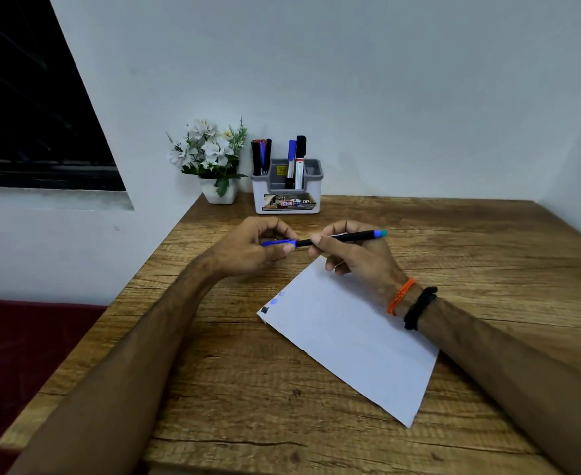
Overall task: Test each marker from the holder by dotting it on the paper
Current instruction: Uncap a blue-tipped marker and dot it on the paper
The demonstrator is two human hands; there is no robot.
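Both hands meet above the surface, just beyond the far corner of the paper, and share one slim pen-like marker. Its long axis lies almost level, running left to right across the body, with a teal end cap pointing right and slightly away. The right hand pinches the black barrel between thumb and forefinger near its middle, the other fingers curled below. The left hand closes its fingertips on the blue cap at the left end; whether the cap is seated or already parting from the barrel is hard to tell. Since the cap end points left, the tip under it would face away from the paper, which lies below and to the right of the hands, so the right hand, the nearer one to the sheet, would likely have to swing the barrel down and round to dot it. A few marks, black and blue, sit at the paper's left corner. The holder stands at the back against the wall, well apart, with several markers upright in it.
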